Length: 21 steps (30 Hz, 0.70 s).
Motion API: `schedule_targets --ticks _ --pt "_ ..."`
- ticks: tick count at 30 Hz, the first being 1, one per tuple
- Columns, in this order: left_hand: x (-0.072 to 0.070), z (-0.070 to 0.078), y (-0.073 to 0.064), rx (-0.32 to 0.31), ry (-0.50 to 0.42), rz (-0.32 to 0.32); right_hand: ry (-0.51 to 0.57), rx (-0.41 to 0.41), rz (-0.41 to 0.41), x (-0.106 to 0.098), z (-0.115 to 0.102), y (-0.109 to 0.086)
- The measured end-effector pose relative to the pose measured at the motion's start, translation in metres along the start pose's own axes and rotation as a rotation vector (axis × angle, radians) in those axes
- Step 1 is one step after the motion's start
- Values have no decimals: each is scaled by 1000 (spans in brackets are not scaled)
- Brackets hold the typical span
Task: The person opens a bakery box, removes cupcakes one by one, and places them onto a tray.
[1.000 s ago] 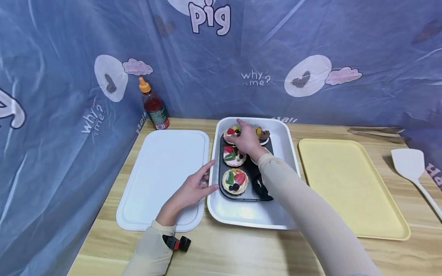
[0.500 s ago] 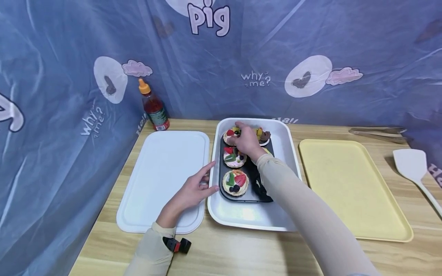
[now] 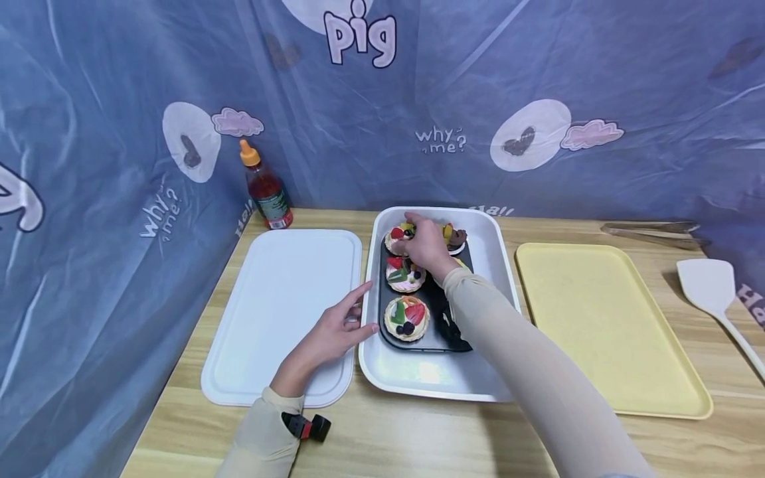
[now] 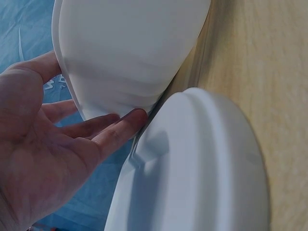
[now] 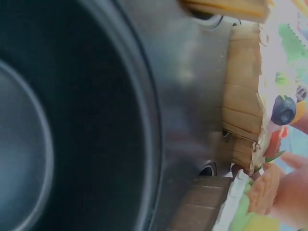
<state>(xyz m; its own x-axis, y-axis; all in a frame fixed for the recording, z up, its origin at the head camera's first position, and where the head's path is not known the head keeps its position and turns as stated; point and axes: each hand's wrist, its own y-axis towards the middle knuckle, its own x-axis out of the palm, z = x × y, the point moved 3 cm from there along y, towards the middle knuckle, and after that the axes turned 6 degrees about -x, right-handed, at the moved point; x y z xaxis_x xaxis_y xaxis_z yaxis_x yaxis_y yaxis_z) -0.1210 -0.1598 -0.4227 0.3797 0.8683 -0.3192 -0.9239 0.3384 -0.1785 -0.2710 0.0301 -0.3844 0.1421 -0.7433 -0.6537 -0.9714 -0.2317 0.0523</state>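
A dark muffin pan [image 3: 436, 342] sits inside a deep white tray [image 3: 442, 378] and holds several fruit tarts. At the pan's far left, my right hand [image 3: 427, 245] grips a fruit tart [image 3: 394, 234] topped with red fruit and dark berries, thumb on the near side and a finger behind. Nearer me in the same column are a second tart [image 3: 406, 275] and a third tart [image 3: 406, 318]. A chocolate-topped tart [image 3: 457, 237] shows beyond my wrist. My left hand [image 3: 329, 332], fingers extended, touches the tray's left wall [image 4: 125, 62]. My right forearm covers part of the pan's right column.
Left of the tray lies a flat white tray [image 3: 269, 318], partly under my left hand. A yellow tray [image 3: 597, 318] lies on the right. Further right are metal tongs [image 3: 651, 232] and a white spatula [image 3: 708, 285]. A sauce bottle [image 3: 269, 189] stands at the back left.
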Motion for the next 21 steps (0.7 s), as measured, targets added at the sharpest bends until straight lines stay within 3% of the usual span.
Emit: schedule_targets --ticks 21 --pt "0 1 -1 -10 -1 -10 16 -64 36 1 6 0"
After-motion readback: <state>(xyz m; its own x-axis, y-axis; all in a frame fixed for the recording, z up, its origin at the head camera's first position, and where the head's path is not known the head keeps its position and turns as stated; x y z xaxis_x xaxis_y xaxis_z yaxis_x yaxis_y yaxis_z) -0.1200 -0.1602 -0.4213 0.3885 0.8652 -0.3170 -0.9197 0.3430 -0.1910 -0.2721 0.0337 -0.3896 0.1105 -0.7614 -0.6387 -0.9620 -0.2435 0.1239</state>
